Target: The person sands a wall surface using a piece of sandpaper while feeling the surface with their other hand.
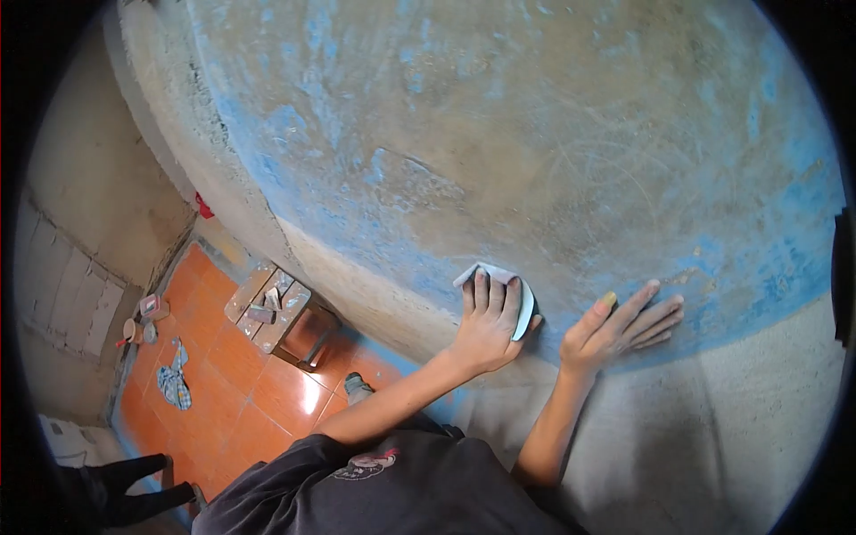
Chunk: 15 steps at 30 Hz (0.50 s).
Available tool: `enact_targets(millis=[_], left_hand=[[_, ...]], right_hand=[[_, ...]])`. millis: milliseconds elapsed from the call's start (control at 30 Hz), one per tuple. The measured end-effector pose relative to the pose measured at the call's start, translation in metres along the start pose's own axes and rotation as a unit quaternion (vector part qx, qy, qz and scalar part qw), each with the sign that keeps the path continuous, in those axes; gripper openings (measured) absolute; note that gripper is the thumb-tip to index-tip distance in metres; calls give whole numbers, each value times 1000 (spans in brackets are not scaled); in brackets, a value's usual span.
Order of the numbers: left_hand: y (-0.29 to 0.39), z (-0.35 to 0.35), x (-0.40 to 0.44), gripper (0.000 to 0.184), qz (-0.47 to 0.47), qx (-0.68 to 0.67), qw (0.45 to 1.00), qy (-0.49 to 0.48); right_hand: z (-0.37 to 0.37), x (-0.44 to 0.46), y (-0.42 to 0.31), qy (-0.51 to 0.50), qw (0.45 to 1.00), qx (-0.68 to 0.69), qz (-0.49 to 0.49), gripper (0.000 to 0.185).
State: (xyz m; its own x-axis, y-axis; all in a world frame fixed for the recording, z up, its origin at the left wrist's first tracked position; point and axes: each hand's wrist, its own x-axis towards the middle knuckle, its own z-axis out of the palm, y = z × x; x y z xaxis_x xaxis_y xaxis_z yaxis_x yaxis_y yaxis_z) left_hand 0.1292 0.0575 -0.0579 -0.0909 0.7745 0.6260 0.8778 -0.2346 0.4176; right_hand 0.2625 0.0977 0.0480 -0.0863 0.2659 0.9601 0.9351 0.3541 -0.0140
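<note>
The left hand point(488, 323) holds a folded sandpaper sheet point(525, 312) against the blue-streaked wall point(526, 169), its fingers nearly together over the sheet. The folded edge shows at 12 o'clock of the fingertips, and a pale blue flap (curved outward) at 3 o'clock, between fingers and thumb. At 3 o'clock from it, the right hand point(615, 332) has its fingers slightly spread, holding nothing visible; whether its whole palm touches, I cannot tell. A wooden stool point(283, 332) stands at 9 o'clock.
</note>
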Motion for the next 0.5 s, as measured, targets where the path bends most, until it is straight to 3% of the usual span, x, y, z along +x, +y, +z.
enact_targets(millis=[67,200,300,367,500], left_hand=[[0,-39,33,93,-42,-19,999,21],[-21,-131,103,96,-31,7,981,191],[0,-88,70,94,-86,-80,985,129],[14,-24,13,83,-69,-76,994,44],[-10,-55,33,86,-22,-34,997,70]], right_hand=[[0,-1,3,0,1000,5,-7,61],[0,-2,3,-2,1000,4,-13,60],[-2,-2,2,-6,1000,2,-13,59],[-4,-1,1,-13,1000,6,-9,59],[-7,3,-12,-10,999,29,19,58]])
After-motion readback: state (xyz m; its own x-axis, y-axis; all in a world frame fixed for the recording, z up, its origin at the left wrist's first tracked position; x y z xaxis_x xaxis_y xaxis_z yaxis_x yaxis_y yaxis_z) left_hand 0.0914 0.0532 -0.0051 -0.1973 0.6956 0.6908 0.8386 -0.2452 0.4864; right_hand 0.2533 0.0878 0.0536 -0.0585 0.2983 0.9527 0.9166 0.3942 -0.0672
